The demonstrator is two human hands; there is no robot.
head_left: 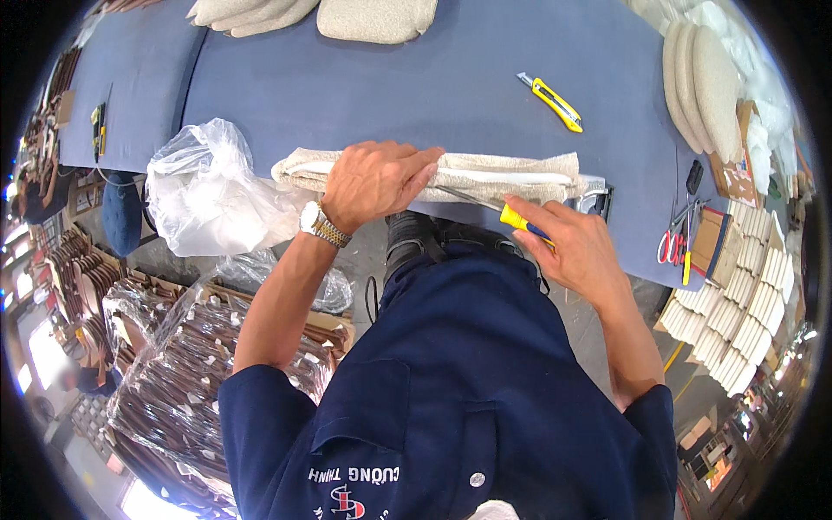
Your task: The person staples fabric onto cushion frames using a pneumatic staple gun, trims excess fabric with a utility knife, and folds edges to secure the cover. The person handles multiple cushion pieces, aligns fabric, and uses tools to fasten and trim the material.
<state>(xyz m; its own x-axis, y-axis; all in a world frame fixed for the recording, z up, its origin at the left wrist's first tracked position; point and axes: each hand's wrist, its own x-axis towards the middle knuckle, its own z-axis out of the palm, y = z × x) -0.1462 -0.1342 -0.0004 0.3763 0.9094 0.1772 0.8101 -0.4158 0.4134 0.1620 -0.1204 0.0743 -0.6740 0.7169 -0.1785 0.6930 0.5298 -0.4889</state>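
A long beige fabric cushion (520, 165) stands on edge along the near side of the blue-grey table, a white strip showing along its open side. My left hand (374, 184), with a watch on the wrist, is closed over the cushion left of its middle. In my right hand (572, 244) is a screwdriver (513, 217) with a yellow and blue handle. Its thin shaft points left toward the cushion's near side, close to my left fingers; whether the tip is tucked into the fabric cannot be made out. A metal clamp-like piece (598, 199) sits by the cushion's right end.
A yellow utility knife (556, 104) lies on the table (390, 95) beyond the cushion. Clear plastic bags (204, 191) bulge at the left. Beige cushions (377, 19) lie at the far edge, more (693, 82) at the right. Red-handled scissors (672, 243) rest by the right edge.
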